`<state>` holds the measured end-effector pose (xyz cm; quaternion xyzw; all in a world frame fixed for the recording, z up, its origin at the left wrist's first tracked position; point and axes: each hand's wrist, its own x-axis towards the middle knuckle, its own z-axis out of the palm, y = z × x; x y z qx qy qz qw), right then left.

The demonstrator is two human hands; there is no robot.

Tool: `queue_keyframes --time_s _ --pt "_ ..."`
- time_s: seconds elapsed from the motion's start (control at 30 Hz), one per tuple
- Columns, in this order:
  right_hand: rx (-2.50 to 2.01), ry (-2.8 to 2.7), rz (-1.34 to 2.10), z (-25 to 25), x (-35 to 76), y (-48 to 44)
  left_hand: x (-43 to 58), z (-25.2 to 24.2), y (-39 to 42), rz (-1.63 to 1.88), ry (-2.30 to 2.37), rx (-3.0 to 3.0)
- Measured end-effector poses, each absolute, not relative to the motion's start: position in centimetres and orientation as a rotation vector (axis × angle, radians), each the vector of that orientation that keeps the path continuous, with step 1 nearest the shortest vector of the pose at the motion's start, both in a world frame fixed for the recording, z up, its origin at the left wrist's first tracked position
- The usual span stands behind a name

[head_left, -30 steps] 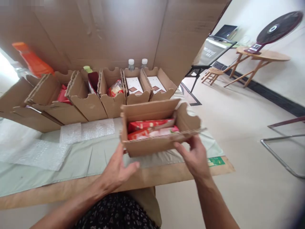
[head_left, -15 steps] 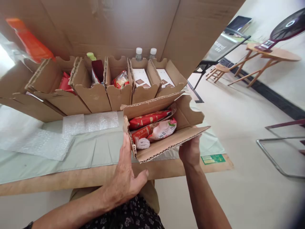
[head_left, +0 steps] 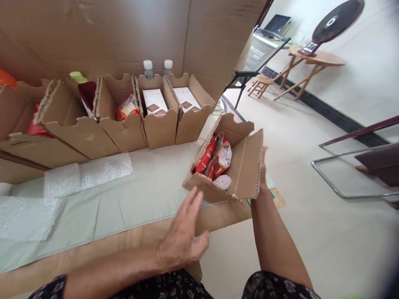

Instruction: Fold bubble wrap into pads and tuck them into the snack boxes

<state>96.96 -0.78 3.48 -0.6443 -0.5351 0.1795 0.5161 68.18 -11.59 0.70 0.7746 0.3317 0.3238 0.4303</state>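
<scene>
An open cardboard box (head_left: 241, 170) stands at the table's right edge, turned with its long side pointing away. Inside lie red snack packets (head_left: 207, 157), a pink-and-white packet (head_left: 225, 156) and a small white bundle (head_left: 222, 181). My right hand (head_left: 263, 166) is pressed against the box's right wall from outside, mostly hidden behind it. My left hand (head_left: 183, 232) hovers just in front of the box's near corner, fingers stretched and apart, holding nothing.
A row of several open cardboard boxes (head_left: 124, 120) with snacks and white cartons stands at the back, two bottles (head_left: 149, 69) behind them, against a big cardboard sheet. Bubble wrap (head_left: 87, 176) lies on the pale green cloth (head_left: 149, 191). Right: floor, metal frame (head_left: 349, 174), wooden table.
The box has been turned about a quarter turn and shifted right to the table edge. My left hand has let go of its left side; my right hand moved to the outer wall.
</scene>
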Motion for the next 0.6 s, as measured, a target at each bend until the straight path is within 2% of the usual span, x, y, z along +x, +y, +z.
queue_keyframes --time_s 0.1,0.23,0.3,0.43,0.6 --pt "-1.4 -1.035 0.559 0.8 97.0 -6.1 66.1 0.2 -9.0 0.906 1.035 1.897" --pt "-1.48 -1.229 0.845 -2.2 94.8 -11.9 66.4 0.4 -5.0 0.774 0.993 1.893" --pt "-1.6 -1.356 0.86 -2.5 93.3 -12.8 67.9 0.7 -4.0 0.763 0.902 1.883" --pt "-1.786 -1.416 0.65 -1.5 93.0 -11.2 72.0 0.8 -3.5 0.884 0.865 1.823" --pt "-1.656 -1.387 0.593 -0.2 98.8 -4.9 77.3 0.2 -0.4 0.935 0.826 1.803"
